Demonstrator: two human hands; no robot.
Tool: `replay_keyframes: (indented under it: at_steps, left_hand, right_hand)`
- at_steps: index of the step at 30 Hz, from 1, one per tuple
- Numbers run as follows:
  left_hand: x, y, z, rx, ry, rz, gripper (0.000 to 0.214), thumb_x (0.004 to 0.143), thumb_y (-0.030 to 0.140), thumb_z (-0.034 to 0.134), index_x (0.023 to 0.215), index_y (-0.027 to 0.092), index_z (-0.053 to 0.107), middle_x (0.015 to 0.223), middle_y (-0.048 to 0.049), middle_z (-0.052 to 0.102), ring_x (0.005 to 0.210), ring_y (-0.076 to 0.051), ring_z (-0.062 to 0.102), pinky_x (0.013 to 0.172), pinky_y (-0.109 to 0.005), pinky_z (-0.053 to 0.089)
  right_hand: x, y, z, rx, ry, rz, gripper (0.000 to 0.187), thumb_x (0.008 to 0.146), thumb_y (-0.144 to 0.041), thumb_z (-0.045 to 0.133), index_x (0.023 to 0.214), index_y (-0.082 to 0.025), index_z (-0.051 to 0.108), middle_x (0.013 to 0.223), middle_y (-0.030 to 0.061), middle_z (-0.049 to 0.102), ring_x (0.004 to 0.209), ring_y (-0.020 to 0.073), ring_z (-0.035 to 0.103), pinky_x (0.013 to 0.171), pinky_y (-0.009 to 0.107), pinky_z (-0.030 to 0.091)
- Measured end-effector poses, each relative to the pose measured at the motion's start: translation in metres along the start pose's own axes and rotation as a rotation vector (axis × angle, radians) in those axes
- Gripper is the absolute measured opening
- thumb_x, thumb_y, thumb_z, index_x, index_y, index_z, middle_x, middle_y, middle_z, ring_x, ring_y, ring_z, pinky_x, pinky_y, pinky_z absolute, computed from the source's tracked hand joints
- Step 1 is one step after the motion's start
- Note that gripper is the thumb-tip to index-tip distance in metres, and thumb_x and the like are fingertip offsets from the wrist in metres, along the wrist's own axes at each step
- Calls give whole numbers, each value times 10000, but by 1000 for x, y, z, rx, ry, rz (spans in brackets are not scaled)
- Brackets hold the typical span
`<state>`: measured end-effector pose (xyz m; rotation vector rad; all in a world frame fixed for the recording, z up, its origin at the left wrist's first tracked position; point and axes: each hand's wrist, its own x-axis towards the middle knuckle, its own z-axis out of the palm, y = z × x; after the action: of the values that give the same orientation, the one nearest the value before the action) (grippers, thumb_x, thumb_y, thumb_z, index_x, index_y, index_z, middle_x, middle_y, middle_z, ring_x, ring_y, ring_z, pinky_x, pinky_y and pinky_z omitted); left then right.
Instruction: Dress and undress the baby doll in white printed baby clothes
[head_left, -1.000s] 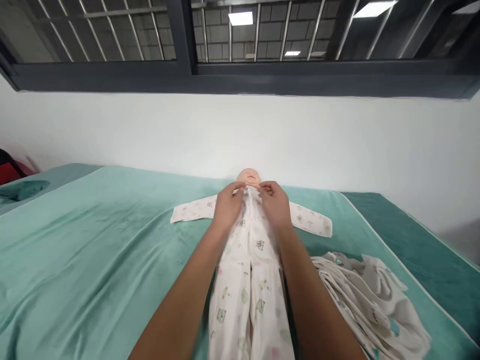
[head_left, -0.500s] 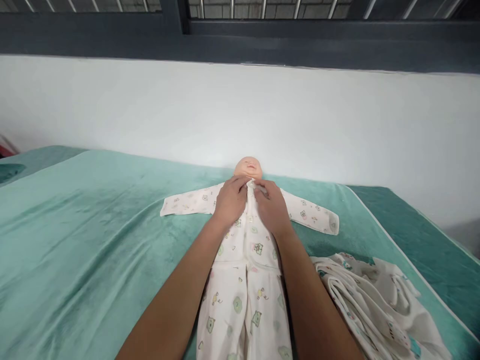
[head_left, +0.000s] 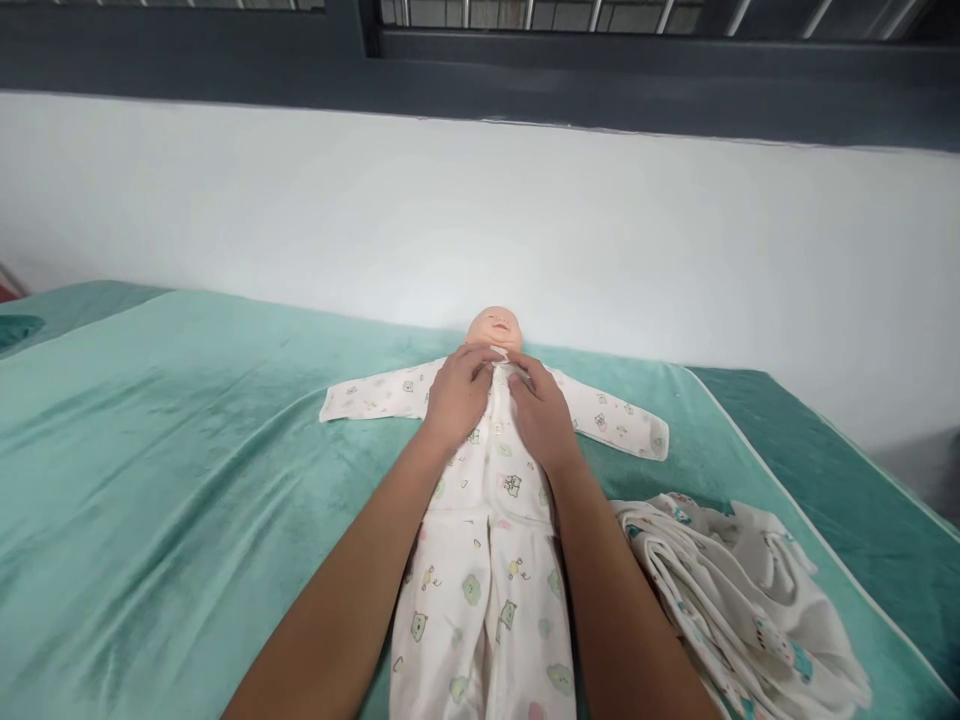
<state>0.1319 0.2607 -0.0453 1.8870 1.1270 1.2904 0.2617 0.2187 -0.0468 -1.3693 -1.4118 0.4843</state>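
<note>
A baby doll (head_left: 495, 328) lies on its back on a green blanket (head_left: 187, 450), dressed in a white printed sleepsuit (head_left: 487, 560) with both sleeves spread out sideways. My left hand (head_left: 457, 395) and my right hand (head_left: 541, 415) rest on the doll's chest just below the chin. The fingers of both hands are pinched together on the sleepsuit's front opening at the collar.
A crumpled white printed cloth (head_left: 735, 600) lies on the blanket to the right of the doll's legs. A white wall (head_left: 525, 220) rises behind the bed, with a dark window frame (head_left: 480, 70) above it. A darker green surface (head_left: 847, 490) borders the blanket on the right.
The view tilted downward, so less of the window shows. Both hands settled lower onto the doll's chest, fingers still pinching the sleepsuit's collar.
</note>
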Motion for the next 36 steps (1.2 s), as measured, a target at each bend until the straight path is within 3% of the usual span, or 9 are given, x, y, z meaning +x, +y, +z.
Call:
replay_keyframes:
  at_steps: [4,11,26,29,32,36]
  left_hand:
    - [-16,4,-8,-46,26,-83,171,899,251,551,1020,248,672,1287,-30,668,1225,-214,601,1070,-385,475]
    - [-23,4,-14,-97,-9,-46,174,876,242,604,985,259,738,1328,-25,657,1285,-202,564,1120,-375,437]
    - [-25,3,-16,-90,-42,-7,211,915,266,588,1006,291,776,1312,3,673,1288,-186,561,1151,-362,411]
    - [-26,7,-17,-28,-75,22,236,925,255,571,1034,303,774,1317,8,673,1311,-186,539,1176,-375,378]
    - [-26,11,-18,15,-103,32,246,927,256,565,1047,310,773,1329,13,668,1334,-191,521,1181,-378,372]
    - [-26,12,-18,58,-126,50,255,938,274,554,1067,317,770,1348,16,656,1348,-191,508,1166,-373,388]
  right_hand:
    - [-15,-4,-1,58,47,65,314,904,-316,502,1147,-261,693,1349,34,662,1291,239,547,1150,451,367]
    - [-25,-7,-2,121,133,13,184,864,-270,550,935,-254,719,1258,35,709,1205,236,614,1103,445,427]
    - [-25,-5,-3,76,157,-110,322,802,-114,460,777,-255,749,1085,21,748,1063,201,671,1022,404,480]
    - [-25,-5,-2,70,193,-88,311,801,-109,429,829,-243,709,1095,34,732,1087,205,653,1027,410,476]
    - [-25,-6,-2,22,221,-100,403,794,-91,398,1049,-251,665,1296,53,644,1250,210,562,1065,427,451]
    - [-24,-7,-1,-63,103,-101,454,844,-105,377,1179,-264,639,1462,53,524,1379,215,434,1174,475,331]
